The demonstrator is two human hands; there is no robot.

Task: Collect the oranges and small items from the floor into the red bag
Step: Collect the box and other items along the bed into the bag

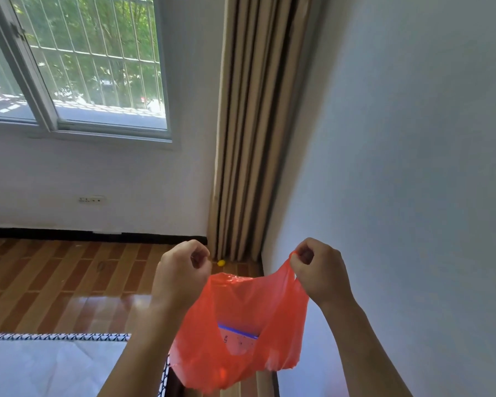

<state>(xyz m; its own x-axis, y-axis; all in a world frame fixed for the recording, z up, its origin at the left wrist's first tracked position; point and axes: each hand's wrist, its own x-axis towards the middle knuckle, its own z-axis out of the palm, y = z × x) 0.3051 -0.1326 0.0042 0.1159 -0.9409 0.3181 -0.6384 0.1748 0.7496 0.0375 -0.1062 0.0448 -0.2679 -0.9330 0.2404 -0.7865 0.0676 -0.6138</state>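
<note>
You held the thin, limp red bag [238,319] open at 6 o'clock, your left hand [181,270] and right hand [318,267] each pinching a flimsy, slippery handle.

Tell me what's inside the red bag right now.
Through the red bag, held open by the left hand and right hand, shows a clear packet with a blue strip. An orange glow near the bottom may be fruit; the plastic hides the rest.

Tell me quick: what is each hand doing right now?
Left hand: fingers curled, pinching one handle of the red bag.
Right hand: pinching the other handle, holding the bag open.
</note>
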